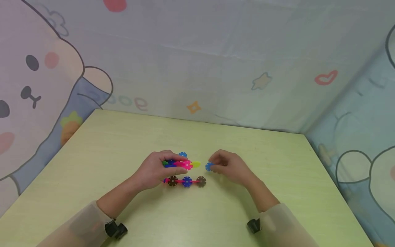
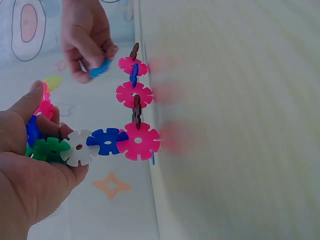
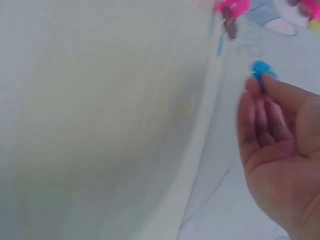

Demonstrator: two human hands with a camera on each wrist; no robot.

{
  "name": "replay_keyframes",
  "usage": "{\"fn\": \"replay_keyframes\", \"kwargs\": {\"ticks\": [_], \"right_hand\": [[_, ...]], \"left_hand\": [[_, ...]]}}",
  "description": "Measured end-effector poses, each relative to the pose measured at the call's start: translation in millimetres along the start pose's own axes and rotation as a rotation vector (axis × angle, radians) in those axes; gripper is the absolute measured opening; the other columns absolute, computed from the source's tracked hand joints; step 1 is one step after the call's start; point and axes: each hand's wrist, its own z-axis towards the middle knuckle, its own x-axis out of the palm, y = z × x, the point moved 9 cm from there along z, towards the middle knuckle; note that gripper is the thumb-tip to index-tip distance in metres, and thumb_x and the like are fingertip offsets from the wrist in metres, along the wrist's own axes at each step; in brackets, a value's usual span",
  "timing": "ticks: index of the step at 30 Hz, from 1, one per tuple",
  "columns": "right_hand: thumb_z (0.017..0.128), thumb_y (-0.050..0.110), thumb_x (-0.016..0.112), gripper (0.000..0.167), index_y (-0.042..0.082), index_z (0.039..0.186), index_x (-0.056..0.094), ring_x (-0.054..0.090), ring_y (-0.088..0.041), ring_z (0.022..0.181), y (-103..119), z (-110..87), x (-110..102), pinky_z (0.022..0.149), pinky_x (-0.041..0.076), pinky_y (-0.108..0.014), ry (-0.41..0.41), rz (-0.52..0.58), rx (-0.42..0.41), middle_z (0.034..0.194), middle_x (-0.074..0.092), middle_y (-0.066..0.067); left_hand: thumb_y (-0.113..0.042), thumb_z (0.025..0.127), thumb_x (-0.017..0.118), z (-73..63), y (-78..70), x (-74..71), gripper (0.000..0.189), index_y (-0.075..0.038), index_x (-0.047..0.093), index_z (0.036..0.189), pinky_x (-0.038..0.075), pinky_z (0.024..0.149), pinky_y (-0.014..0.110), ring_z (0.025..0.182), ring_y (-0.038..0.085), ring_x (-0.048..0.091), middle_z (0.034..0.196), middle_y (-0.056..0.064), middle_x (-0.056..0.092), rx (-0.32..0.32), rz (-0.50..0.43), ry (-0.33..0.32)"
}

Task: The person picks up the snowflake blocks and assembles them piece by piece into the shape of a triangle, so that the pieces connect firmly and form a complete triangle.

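Note:
My left hand (image 1: 151, 171) grips a structure of interlocking flower-shaped plastic discs. In the left wrist view its green disc (image 2: 51, 149), white disc (image 2: 79, 148) and blue disc (image 2: 107, 141) run outward to a pink disc (image 2: 139, 141). From there a row of pink, brown and blue discs extends forward, near the tabletop. Past my left fingertips shows a yellow disc (image 1: 196, 164) beside a pink disc (image 1: 187, 165). My right hand (image 1: 232, 168) pinches a single light blue disc (image 3: 261, 68) between thumb and forefinger, a small gap away from the yellow one.
Another light blue disc (image 1: 182, 154) shows just behind my left fingers; whether it is joined to the structure I cannot tell. The pale wooden table (image 1: 277, 157) meets a printed cloth backdrop (image 1: 200, 51) at its back edge.

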Motion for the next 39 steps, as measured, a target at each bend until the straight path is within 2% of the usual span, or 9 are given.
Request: {"fn": "replay_keyframes", "kwargs": {"ticks": [4,7,11,18,23,29,35,39], "right_hand": [[0.104,0.020,0.078,0.020,0.013,0.122,0.076,0.078,-0.026,0.098,9.7,-15.8,-3.3,0.088,0.065,-0.032,-0.062,0.236,-0.023,0.107,0.080,-0.007],[0.103,0.018,0.079,0.025,0.008,0.126,0.077,0.080,-0.032,0.101,12.0,-23.7,-2.2,0.094,0.067,-0.035,-0.088,0.402,-0.001,0.111,0.080,-0.009],[0.104,0.019,0.078,0.030,0.005,0.131,0.077,0.080,-0.039,0.108,15.6,-27.7,0.5,0.097,0.066,-0.038,-0.097,0.517,0.035,0.119,0.079,-0.009],[0.104,0.019,0.078,0.032,0.004,0.131,0.078,0.080,-0.043,0.110,23.6,-24.8,6.4,0.096,0.066,-0.035,-0.068,0.548,0.062,0.124,0.079,-0.012],[0.104,0.018,0.078,0.030,0.004,0.131,0.079,0.080,-0.042,0.109,25.3,-25.4,7.4,0.096,0.066,-0.034,-0.064,0.539,0.077,0.122,0.080,-0.012],[0.102,0.021,0.080,0.039,0.008,0.139,0.076,0.079,-0.041,0.116,28.9,-29.5,7.1,0.105,0.063,-0.038,0.003,0.488,0.081,0.125,0.081,-0.011],[0.102,0.013,0.079,0.041,0.004,0.142,0.073,0.083,-0.025,0.106,27.2,-29.5,11.0,0.102,0.064,-0.037,0.030,0.521,0.084,0.125,0.081,-0.020],[0.103,0.010,0.078,0.041,0.000,0.142,0.071,0.084,-0.018,0.100,26.2,-28.4,13.8,0.097,0.065,-0.034,0.018,0.587,0.094,0.123,0.081,-0.016]], "left_hand": [[-0.040,0.093,0.089,0.1,-1.1,0.5,0.036,-0.027,0.083,0.126,0.058,0.084,0.035,0.103,0.018,0.072,0.126,-0.005,0.077,0.005,-0.004,0.006],[-0.040,0.094,0.089,-0.4,-1.5,0.7,0.036,-0.026,0.083,0.127,0.058,0.084,0.036,0.103,0.018,0.072,0.127,-0.004,0.076,0.006,-0.007,0.011],[-0.039,0.094,0.089,-1.5,-0.1,0.8,0.035,-0.027,0.083,0.126,0.059,0.084,0.035,0.102,0.017,0.073,0.124,-0.003,0.077,0.002,-0.003,0.016],[-0.038,0.093,0.090,-1.6,2.3,0.4,0.035,-0.027,0.083,0.125,0.059,0.079,0.030,0.098,0.018,0.074,0.122,-0.002,0.077,0.004,-0.014,0.013],[-0.038,0.093,0.090,-0.2,0.3,1.3,0.035,-0.028,0.083,0.126,0.060,0.082,0.030,0.102,0.018,0.073,0.122,-0.002,0.076,0.018,-0.009,0.014],[-0.037,0.093,0.090,0.5,-1.9,1.9,0.033,-0.028,0.084,0.125,0.059,0.082,0.031,0.104,0.020,0.069,0.115,-0.004,0.075,0.039,0.013,0.013],[-0.034,0.094,0.089,1.8,-3.1,3.2,0.031,-0.027,0.084,0.124,0.057,0.079,0.029,0.099,0.021,0.067,0.111,-0.004,0.075,0.065,0.023,0.010],[-0.034,0.094,0.089,1.8,-4.4,3.9,0.030,-0.026,0.085,0.123,0.055,0.074,0.029,0.094,0.022,0.065,0.106,-0.004,0.073,0.078,0.030,0.003]]}}
